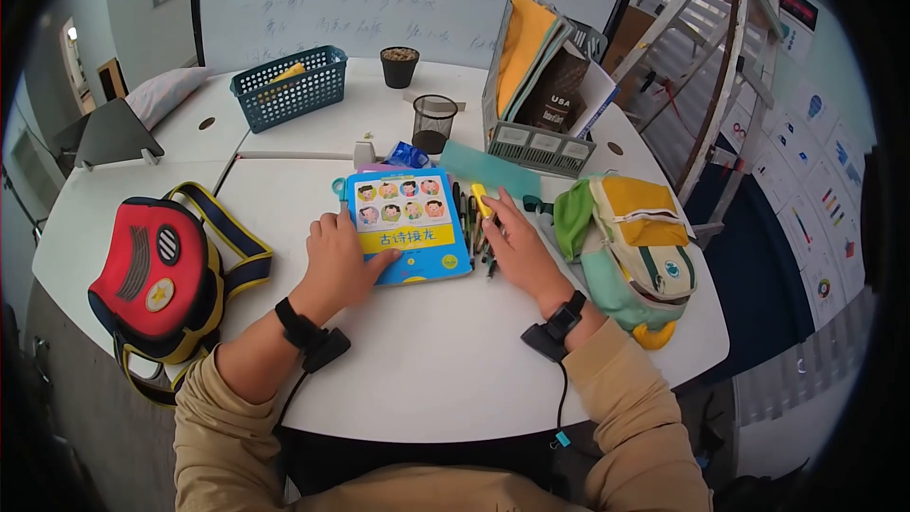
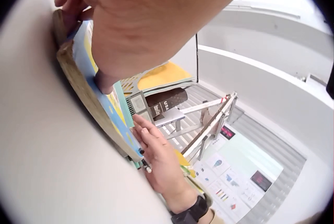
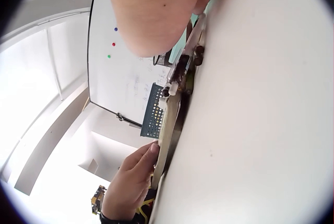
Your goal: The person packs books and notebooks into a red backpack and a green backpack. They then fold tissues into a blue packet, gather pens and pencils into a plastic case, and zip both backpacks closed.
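Observation:
A blue and yellow children's book with cartoon faces lies on the white table. My left hand grips its left side, thumb on the cover and fingers curled over the edge, as the left wrist view shows. Just right of the book, my right hand holds a yellow highlighter between thumb and fingertips. Several pens lie between the book and this hand; the right wrist view shows pens beside the palm. Teal-handled scissors poke out at the book's upper left.
A red backpack lies left, a green and cream backpack right. Behind are a teal basket, a plant pot, a mesh pen cup, a teal pouch and a grey file holder with folders.

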A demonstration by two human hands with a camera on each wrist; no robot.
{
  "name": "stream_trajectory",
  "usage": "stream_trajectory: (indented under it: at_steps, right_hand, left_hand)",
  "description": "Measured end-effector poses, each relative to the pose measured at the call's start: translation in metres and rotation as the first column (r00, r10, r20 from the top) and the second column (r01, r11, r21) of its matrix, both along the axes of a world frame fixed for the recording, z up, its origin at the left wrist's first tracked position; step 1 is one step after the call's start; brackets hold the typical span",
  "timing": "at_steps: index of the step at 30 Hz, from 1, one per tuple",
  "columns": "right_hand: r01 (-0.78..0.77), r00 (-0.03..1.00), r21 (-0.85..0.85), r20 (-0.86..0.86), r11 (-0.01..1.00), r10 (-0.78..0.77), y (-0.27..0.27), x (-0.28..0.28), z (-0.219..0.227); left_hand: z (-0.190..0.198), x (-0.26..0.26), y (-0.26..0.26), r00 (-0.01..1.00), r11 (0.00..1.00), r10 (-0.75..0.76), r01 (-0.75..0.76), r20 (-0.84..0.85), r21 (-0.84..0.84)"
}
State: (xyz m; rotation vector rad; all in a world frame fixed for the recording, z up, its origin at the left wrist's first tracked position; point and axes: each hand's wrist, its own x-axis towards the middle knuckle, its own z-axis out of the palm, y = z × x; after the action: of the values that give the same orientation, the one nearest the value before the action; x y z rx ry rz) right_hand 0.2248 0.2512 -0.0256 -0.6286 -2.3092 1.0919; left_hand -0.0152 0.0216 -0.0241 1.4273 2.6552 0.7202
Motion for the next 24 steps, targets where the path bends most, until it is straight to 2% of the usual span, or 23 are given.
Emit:
stream_trajectory:
  at_steps: [3,6,7,9,12,15,18,21,24]
  right_hand:
    - [-0.016,0.998,0.129,0.055,0.991,0.009,-0.003,0.000,-0.002]
    - [-0.041,0.996,0.172,0.082,0.984,0.027,-0.001,0.000,-0.006]
    - [-0.039,0.996,0.177,0.085,0.983,0.024,0.000,0.000,-0.008]
    - [-0.042,0.995,0.193,0.101,0.980,0.022,0.003,0.000,-0.012]
    - [-0.040,0.995,0.236,0.101,0.971,0.017,0.007,-0.001,-0.018]
    - [-0.025,0.996,0.191,0.083,0.981,0.009,0.004,-0.001,-0.015]
    - [0.005,0.997,0.142,0.070,0.990,-0.015,0.003,-0.002,-0.014]
    - [0.049,0.999,0.166,0.004,0.985,-0.051,0.003,-0.003,-0.013]
    - [-0.019,0.977,0.170,-0.205,0.985,0.054,-0.001,-0.001,0.000]
  left_hand:
    - [0.001,0.002,0.005,0.997,0.997,0.067,-0.068,0.039,0.029]
    - [-0.006,-0.011,0.009,0.979,0.978,0.087,-0.120,0.187,0.172]
    - [-0.003,-0.015,0.009,0.949,0.978,-0.022,-0.045,0.315,0.205]
    - [0.003,-0.021,0.010,0.809,0.950,-0.240,0.084,0.536,0.300]
    - [-0.017,-0.009,0.013,0.848,0.889,-0.235,-0.011,0.475,0.458]
    - [-0.007,-0.001,0.011,0.764,0.858,-0.245,-0.117,0.597,0.501]
    - [0.005,-0.009,0.007,0.617,0.794,-0.354,-0.198,0.703,0.574]
    - [0.018,-0.013,-0.002,0.673,0.655,-0.460,-0.182,0.579,0.733]
    - [0.027,-0.018,-0.008,0.665,0.512,-0.561,-0.190,0.494,0.838]
